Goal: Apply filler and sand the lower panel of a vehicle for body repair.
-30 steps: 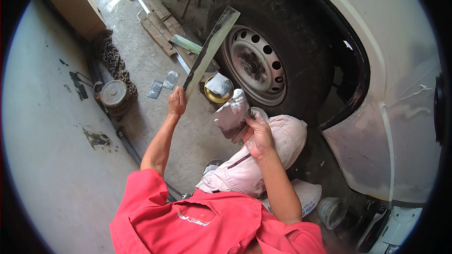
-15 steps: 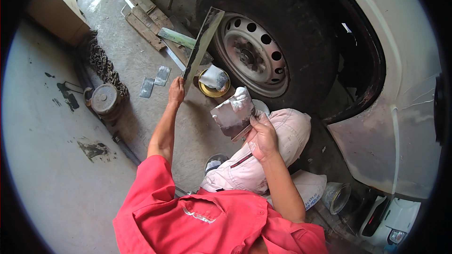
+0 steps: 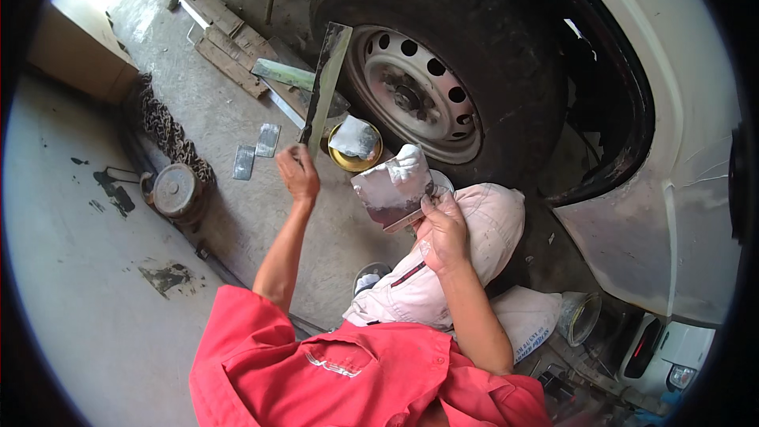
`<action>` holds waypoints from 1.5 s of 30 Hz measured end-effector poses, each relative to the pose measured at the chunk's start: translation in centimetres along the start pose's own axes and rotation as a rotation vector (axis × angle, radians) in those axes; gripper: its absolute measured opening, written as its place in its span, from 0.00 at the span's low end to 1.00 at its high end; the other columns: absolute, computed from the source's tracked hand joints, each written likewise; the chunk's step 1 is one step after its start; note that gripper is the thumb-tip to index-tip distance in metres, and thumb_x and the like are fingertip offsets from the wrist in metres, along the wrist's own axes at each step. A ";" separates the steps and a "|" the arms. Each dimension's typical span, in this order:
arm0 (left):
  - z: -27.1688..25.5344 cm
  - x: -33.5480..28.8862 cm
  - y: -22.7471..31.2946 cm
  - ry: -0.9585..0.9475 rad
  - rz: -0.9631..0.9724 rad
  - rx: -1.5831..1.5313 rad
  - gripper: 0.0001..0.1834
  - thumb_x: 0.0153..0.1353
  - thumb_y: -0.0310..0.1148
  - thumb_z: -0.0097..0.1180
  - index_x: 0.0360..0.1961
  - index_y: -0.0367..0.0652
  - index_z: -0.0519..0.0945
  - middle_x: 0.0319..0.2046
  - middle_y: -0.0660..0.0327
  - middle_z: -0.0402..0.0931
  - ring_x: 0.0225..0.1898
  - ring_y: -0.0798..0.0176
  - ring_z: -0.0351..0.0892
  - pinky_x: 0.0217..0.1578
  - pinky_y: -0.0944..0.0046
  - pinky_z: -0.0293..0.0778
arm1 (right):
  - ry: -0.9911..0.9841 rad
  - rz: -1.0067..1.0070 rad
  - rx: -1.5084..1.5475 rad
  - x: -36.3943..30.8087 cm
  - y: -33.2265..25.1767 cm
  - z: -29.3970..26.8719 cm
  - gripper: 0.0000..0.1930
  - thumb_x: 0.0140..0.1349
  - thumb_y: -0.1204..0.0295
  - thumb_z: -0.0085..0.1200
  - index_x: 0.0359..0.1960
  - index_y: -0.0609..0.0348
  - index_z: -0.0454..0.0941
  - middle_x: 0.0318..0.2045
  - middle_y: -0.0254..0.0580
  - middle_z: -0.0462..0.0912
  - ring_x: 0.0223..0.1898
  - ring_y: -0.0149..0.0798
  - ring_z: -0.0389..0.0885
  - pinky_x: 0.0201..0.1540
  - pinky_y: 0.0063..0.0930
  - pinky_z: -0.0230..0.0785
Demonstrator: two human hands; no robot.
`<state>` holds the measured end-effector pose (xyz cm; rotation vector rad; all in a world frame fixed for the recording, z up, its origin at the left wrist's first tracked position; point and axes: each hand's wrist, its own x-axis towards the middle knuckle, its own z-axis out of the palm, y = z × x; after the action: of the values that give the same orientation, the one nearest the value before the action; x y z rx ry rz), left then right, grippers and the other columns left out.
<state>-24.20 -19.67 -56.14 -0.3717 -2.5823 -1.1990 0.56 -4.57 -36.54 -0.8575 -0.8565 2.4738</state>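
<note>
My right hand [image 3: 443,231] grips the edge of a flat rectangular plate [image 3: 383,198] smeared with pale paste. A thick white lump of putty [image 3: 408,164] sits on the plate's far corner. My left hand [image 3: 299,175] is raised to the left, slightly blurred, its fingers loosely apart and nothing visible in them. Just beyond its fingertips is the lower end of a long, narrow greenish strip [image 3: 327,83], which stands tilted beside the wheel. To the right of the strip a round yellow-rimmed tin [image 3: 345,161] has a white-smeared sheet [image 3: 354,137] lying over it.
A large tyre [image 3: 506,71] with a steel wheel [image 3: 411,95] stands ahead, under a pale vehicle body [image 3: 632,245]. Two small grey plates [image 3: 244,163] lie on the floor. Planks [image 3: 229,59], a green strip [image 3: 283,73], a rusty chain [image 3: 168,126] and a round lidded object [image 3: 177,188] lie leftward.
My left hand has let go of the long strip and drawn back a little toward me. The strip's top has swung left. My right hand keeps its hold on the plate.
</note>
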 end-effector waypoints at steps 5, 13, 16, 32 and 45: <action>-1.9 -0.2 7.3 -0.459 -0.442 0.009 0.37 0.71 0.63 0.53 0.39 0.33 0.88 0.32 0.44 0.86 0.37 0.41 0.85 0.42 0.47 0.77 | 0.094 -0.084 -0.060 -0.1 -0.8 1.0 0.13 0.75 0.75 0.53 0.58 0.52 0.73 0.55 0.36 0.80 0.55 0.31 0.78 0.61 0.33 0.68; 2.6 0.9 2.1 -0.578 -0.431 -0.278 0.29 0.66 0.55 0.66 0.33 0.31 0.91 0.18 0.59 0.80 0.21 0.65 0.73 0.30 0.57 0.72 | 0.112 -0.165 -0.065 0.2 0.2 0.3 0.08 0.75 0.70 0.55 0.52 0.50 0.75 0.46 0.30 0.82 0.48 0.25 0.79 0.52 0.28 0.72; 3.2 0.1 3.8 -0.547 -0.544 -0.579 0.23 0.67 0.44 0.69 0.28 0.31 0.86 0.19 0.64 0.77 0.19 0.71 0.69 0.19 0.63 0.60 | 0.084 -0.216 -0.067 -0.3 -0.8 -0.1 0.07 0.75 0.71 0.53 0.51 0.50 0.75 0.45 0.29 0.81 0.46 0.26 0.79 0.50 0.27 0.73; -7.4 -3.7 10.0 -0.606 -0.324 -0.935 0.15 0.81 0.43 0.46 0.58 0.45 0.72 0.48 0.64 0.77 0.47 0.67 0.77 0.45 0.63 0.72 | -0.012 -0.509 -0.021 -5.5 -5.7 0.1 0.09 0.74 0.75 0.55 0.53 0.55 0.74 0.47 0.32 0.81 0.49 0.28 0.78 0.55 0.29 0.71; -17.4 -12.5 26.3 -0.898 -0.245 -1.461 0.10 0.81 0.36 0.48 0.55 0.43 0.75 0.50 0.63 0.81 0.50 0.70 0.82 0.51 0.62 0.83 | -0.164 -0.432 0.019 -9.7 -4.1 -0.9 0.16 0.66 0.76 0.63 0.54 0.57 0.74 0.45 0.38 0.83 0.47 0.30 0.83 0.51 0.27 0.78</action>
<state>-1.29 -18.17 -31.14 -1.0169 -1.6223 -3.4510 8.98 -6.31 -30.35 -0.4107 -0.9561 2.1830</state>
